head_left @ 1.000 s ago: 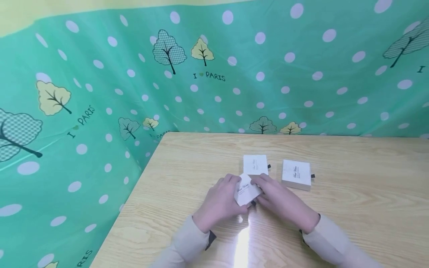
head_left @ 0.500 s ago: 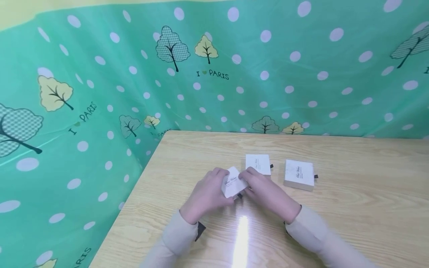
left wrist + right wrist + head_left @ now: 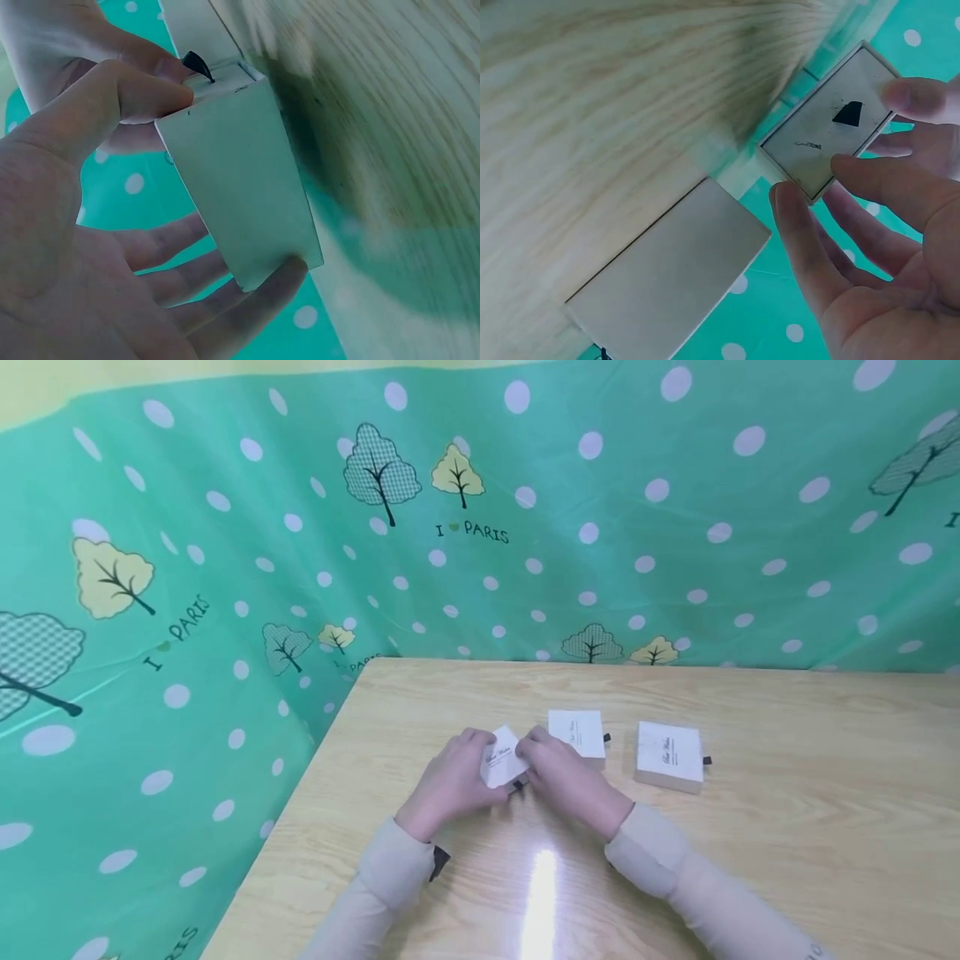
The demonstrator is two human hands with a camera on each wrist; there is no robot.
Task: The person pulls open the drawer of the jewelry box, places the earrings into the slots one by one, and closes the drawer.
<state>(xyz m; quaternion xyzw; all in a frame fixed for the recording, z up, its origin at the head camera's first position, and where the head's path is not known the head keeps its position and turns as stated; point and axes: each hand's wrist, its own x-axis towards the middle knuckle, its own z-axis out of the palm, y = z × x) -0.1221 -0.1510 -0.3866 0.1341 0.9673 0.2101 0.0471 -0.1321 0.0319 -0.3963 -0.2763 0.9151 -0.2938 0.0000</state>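
A small white drawer-style gift box [image 3: 503, 758] with dark lettering on top is between both hands, close over the table. My left hand [image 3: 448, 783] grips it from the left, thumb at the near end and fingertips at the far end in the left wrist view. My right hand [image 3: 573, 783] pinches its right corner, thumb and a finger at the edge. The end of the drawer [image 3: 821, 124] faces the right wrist camera, carrying a black pull tab [image 3: 847, 114]. The drawer sits within the sleeve. Its underside is hidden.
Just behind my right hand lies a second white box [image 3: 575, 732], its black tab pointing right. Farther right is a third matching box [image 3: 669, 755]. The wooden table [image 3: 810, 827] meets a green dotted curtain [image 3: 480, 510] at the back and left.
Both hands have shifted left with the gift box, away from the front of the second box. The other two boxes stay in place on the table.
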